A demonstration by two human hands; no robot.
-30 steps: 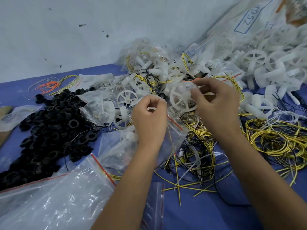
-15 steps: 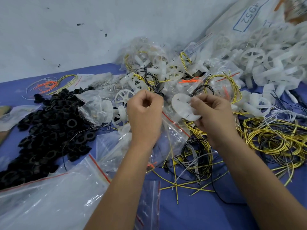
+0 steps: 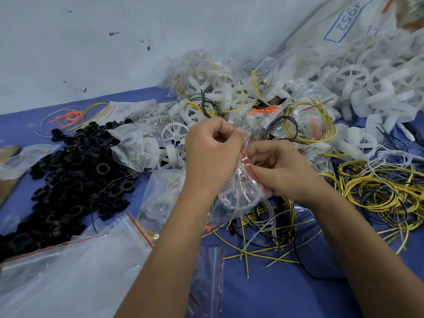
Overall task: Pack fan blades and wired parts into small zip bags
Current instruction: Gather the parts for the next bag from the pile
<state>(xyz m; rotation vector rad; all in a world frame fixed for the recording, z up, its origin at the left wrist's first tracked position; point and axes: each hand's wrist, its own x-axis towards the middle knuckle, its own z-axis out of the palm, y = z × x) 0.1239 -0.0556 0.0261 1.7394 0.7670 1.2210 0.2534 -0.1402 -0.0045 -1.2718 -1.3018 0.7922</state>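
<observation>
Since half a second ago, the white fan blade that the right hand (image 3: 283,171) held up beside the bag has gone down into the small zip bag (image 3: 241,187), and both hands have dropped lower and drawn closer together. The left hand (image 3: 212,154) now pinches the upper edge of the bag's mouth with curled fingers, while the right hand grips the opposite edge, fingers curled along the red zip strip (image 3: 252,167) that runs slantwise between the two hands. The bag hangs between and just beneath the hands, above the blue table (image 3: 286,292); the pale spokes of the fan blade (image 3: 236,200) show faintly through the plastic. Beneath the bag lies a tangle of yellow and black wires (image 3: 270,223). A heap of black rings (image 3: 75,177) sits well to the left, and loose white fan blades (image 3: 358,76) pile up at the far right. A larger empty zip bag (image 3: 68,271) lies at the near left.
</observation>
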